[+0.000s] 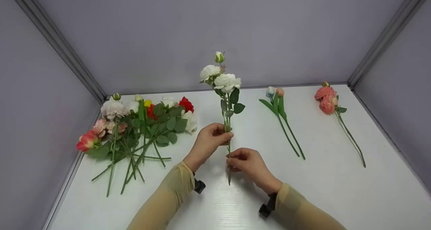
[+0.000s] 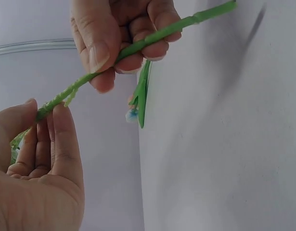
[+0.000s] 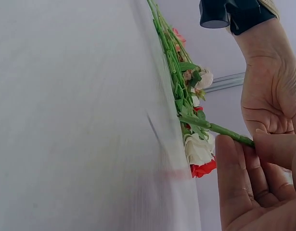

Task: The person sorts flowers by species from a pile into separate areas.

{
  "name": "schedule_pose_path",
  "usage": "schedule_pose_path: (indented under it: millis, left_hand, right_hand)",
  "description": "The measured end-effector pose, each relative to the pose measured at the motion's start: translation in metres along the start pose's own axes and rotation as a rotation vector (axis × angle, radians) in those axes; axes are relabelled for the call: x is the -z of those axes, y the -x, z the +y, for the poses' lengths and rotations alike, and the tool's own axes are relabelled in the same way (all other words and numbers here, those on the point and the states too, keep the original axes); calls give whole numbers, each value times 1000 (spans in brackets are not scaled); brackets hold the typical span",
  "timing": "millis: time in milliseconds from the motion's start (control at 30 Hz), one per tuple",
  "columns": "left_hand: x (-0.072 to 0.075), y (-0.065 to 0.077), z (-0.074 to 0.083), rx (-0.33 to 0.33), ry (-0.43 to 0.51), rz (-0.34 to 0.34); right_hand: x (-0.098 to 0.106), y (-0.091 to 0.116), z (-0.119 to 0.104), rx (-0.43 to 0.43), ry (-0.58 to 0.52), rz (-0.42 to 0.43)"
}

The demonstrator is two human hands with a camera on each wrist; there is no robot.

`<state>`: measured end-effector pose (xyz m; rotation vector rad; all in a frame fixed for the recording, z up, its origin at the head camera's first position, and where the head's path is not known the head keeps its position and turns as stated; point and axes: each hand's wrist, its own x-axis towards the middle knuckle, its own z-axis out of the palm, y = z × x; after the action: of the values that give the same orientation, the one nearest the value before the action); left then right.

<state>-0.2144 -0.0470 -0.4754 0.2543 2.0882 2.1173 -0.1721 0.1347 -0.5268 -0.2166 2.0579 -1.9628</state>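
A white artificial rose stem (image 1: 227, 83), with two full blooms and a bud at its tip, is held upright over the middle of the table. My left hand (image 1: 212, 138) pinches its green stem just below the leaves. Lower down, my right hand (image 1: 251, 164) pinches the same stem between thumb and fingers, with the cut end sticking out below. In the left wrist view the green stem (image 2: 152, 38) runs slantwise through both hands. The right wrist view shows the stem end (image 3: 229, 133) between the right thumb and fingertips.
At the left lies a pile of artificial flowers (image 1: 161, 122), white, pink, red and yellow, with stems crossing toward the front. Two tulips (image 1: 276, 103), blue and peach, lie right of centre. A coral-pink flower stem (image 1: 326, 100) lies farther right. Grey panels (image 1: 229, 28) enclose the white table (image 1: 336, 196).
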Motion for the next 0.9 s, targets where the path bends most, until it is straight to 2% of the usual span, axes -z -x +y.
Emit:
schedule_pose_path:
  millis: [333,600,900]
  left_hand:
    - [2,-3,1,35,-1,44]
    - [1,-4,3,20,-15,57]
    - [-2,-3,2,34,-43,62]
  right_hand:
    - [-1,1,3,-13,17,-7]
    - [-1,0,3,-20,-30,47]
    - [0,-1,3,-17,3,67]
